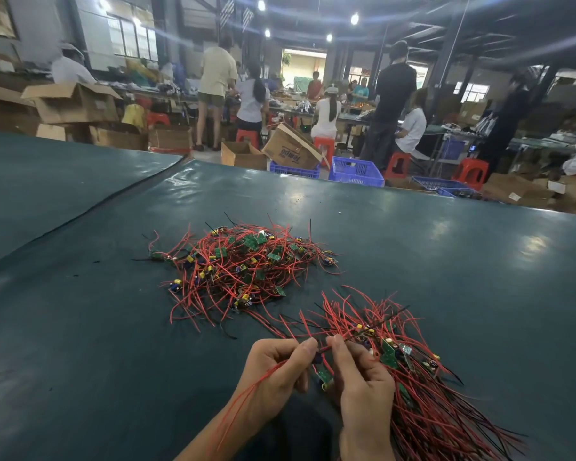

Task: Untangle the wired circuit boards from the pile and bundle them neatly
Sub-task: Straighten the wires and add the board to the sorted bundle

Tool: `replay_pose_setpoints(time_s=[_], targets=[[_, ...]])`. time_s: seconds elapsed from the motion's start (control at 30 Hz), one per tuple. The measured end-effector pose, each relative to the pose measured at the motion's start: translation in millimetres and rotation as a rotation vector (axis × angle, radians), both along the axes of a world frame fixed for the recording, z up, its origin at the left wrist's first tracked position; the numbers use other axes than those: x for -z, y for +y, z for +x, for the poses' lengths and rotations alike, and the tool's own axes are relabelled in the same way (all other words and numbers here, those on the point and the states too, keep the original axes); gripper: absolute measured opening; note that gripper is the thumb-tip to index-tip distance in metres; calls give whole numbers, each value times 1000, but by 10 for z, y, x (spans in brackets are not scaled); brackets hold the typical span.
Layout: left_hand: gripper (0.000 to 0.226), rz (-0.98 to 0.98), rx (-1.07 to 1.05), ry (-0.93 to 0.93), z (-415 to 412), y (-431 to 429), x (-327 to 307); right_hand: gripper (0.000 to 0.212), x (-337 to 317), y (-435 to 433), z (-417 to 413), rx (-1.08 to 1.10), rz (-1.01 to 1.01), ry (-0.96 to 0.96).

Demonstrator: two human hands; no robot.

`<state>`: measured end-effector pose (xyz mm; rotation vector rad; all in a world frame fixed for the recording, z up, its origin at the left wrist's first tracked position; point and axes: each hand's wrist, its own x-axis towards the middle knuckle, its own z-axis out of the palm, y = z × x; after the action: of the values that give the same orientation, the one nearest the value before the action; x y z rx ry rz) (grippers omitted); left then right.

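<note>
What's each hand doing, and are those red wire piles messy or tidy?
Far pile of red-wired green circuit boards: tangled, untouched.
Near bundle of red-wired boards: wires mostly lined up.
Left hand: pinches red wires.
Right hand: pinches a wire.

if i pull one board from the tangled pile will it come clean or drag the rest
Probably drags neighbours: in the pile red wires loop through one another. They look floppy, drooping from the left hand. The boards seem small, likely light.
</note>
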<state>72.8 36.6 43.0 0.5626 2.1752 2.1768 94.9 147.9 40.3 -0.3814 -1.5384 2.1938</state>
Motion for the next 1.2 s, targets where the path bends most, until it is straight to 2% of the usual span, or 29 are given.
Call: replay_pose_setpoints(time_s=[0.17, 0.3, 0.37, 0.43, 0.5, 0.6, 0.7, 0.8, 0.9, 1.07, 1.2], targets=[[54, 35, 7, 65, -17, -18, 28, 15, -79, 145, -10, 135, -117, -35], [61, 112, 1, 27, -54, -86, 8, 16, -156, 326, -4, 193, -245, 10], [55, 148, -22, -6, -73, -128, -27, 22, -178, 354, -4, 177, -253, 30], [47, 184, -36, -35, -91, -155, -48, 19, -171, 319, 7, 135, -241, 48], [48, 213, -33, -51, -84, -154, -73, 19, -112, 261, 15, 78, -198, 50], [47, 196, 11, -60, -56, -111, -82, 25, 7, 113, 32, -56, 3, 27], [46, 145, 63, -65, -43, -82, -55, 24, 68, -61, 42, -246, 176, 94], [56, 139, 69, -90, -53, -84, -23, 24, 82, -80, 43, -248, 228, 110], [47, 142, 63, -119, -52, -64, -25, 20, 47, -31, 28, -157, 169, 119], [49, 178, 27, -150, -94, -143, -31, 18, -64, 282, 14, 6, -103, 96], [47, 196, 74, -158, -92, -172, -27, 22, -42, 220, 60, -34, -60, 78]])
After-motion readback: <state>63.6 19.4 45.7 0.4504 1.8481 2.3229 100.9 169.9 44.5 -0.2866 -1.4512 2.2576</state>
